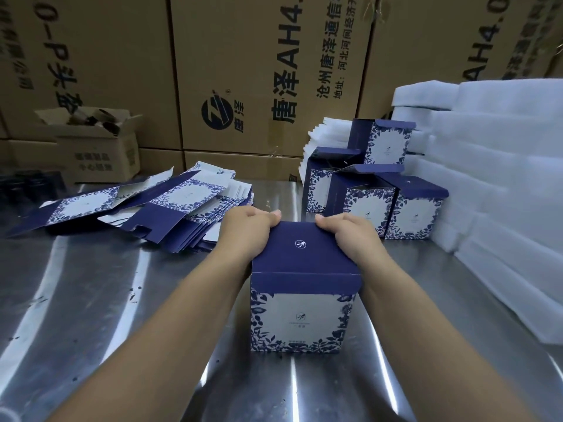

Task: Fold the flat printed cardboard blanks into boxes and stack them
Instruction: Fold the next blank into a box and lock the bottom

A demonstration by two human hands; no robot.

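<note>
A folded blue-and-white printed box [303,318] stands upright on the steel table [106,300] right in front of me, its dark blue lid on top. My left hand [248,231] grips the lid's far left corner and my right hand [350,234] grips its far right corner, fingers curled over the far edge. A loose pile of flat printed blanks [170,208] lies at the left. Several folded boxes [374,190] stand stacked at the back right, one on top of the others.
Stacks of white foam sheets [493,178] fill the right side of the table. Large brown shipping cartons [243,71] form a wall behind. A small open carton [94,141] sits at the back left.
</note>
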